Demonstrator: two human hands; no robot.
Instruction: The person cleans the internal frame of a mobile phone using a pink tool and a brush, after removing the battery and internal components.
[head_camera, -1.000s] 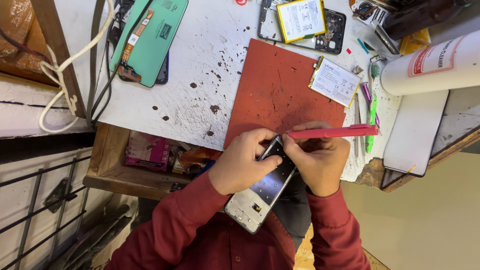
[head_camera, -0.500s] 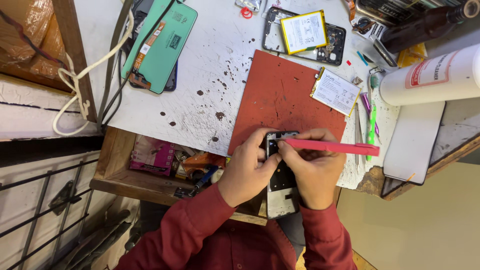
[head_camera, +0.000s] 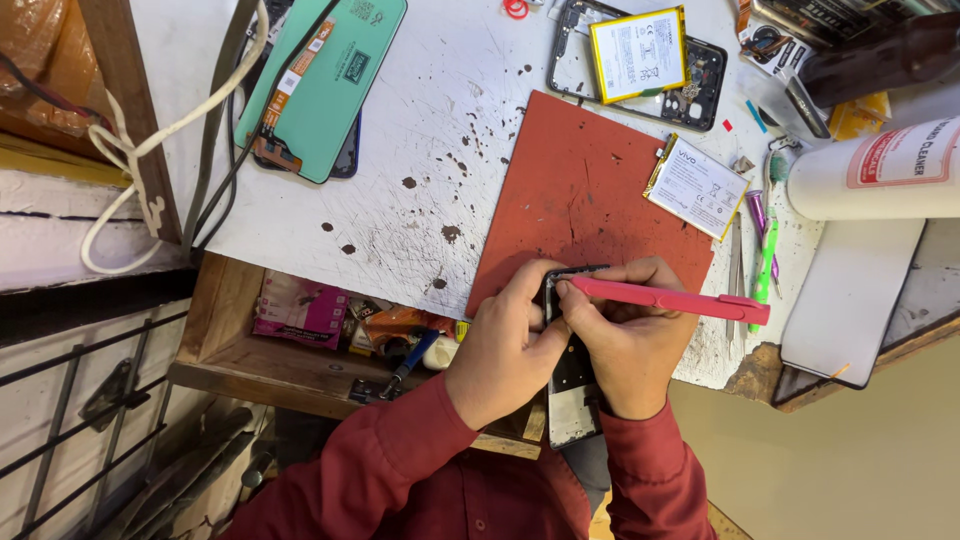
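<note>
Hands: left hand (head_camera: 505, 345) grips opened phone (head_camera: 572, 385) at near table edge; right hand (head_camera: 625, 345) pinches red pry tool (head_camera: 665, 298).
Risk: tip slipping could gouge phone's internals.
Far: red mat (head_camera: 590, 195), loose battery (head_camera: 697, 187).

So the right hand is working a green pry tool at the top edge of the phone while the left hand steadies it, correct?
Not quite: the pry tool is red, not green, as the head view shows. The right hand works it at the top edge of the phone while the left hand steadies it.
</note>
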